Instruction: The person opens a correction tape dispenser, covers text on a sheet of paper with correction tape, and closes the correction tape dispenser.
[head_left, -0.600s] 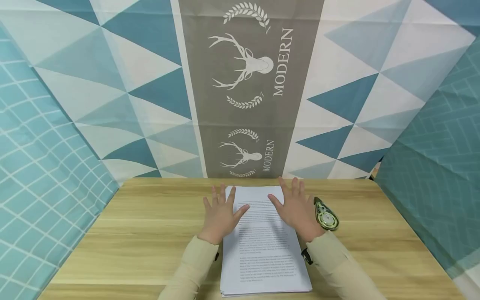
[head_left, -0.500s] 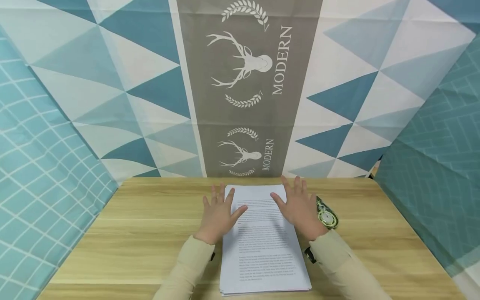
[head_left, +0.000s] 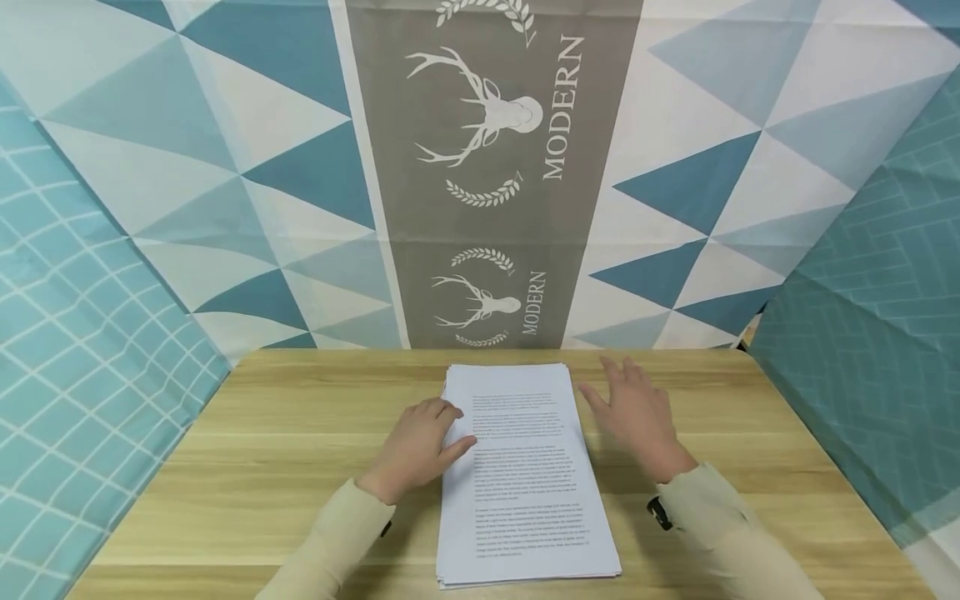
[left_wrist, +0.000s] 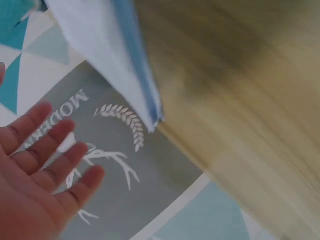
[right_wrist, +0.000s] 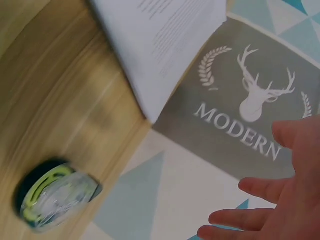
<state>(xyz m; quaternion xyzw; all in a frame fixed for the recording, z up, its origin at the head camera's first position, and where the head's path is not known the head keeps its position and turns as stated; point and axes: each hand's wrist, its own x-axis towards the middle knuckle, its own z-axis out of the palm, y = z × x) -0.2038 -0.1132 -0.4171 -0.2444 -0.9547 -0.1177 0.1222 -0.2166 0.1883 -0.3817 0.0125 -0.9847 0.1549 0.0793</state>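
Note:
A stack of printed paper [head_left: 517, 467] lies lengthwise on the wooden table [head_left: 300, 433]. My left hand [head_left: 416, 450] hovers at the stack's left edge, thumb and fingertips overlapping the sheets in the head view; in the left wrist view its fingers [left_wrist: 52, 145] are spread and hold nothing. To the right of the stack, my right hand [head_left: 637, 417] is apart from the paper, fingers extended and nothing in them. A green and black correction tape dispenser [right_wrist: 57, 195] rests on the table in the right wrist view; in the head view my right hand hides it.
Behind the table's far edge hangs a patterned cloth [head_left: 487, 167] with deer heads and lettering. Blue gridded cloth [head_left: 90, 333] bounds the left side, and a teal cloth [head_left: 862, 333] the right.
Both hands have moved apart, the left one outward and toward the body, the right one outward to the right, covering the correction tape dispenser in the head view. The stack stays put.

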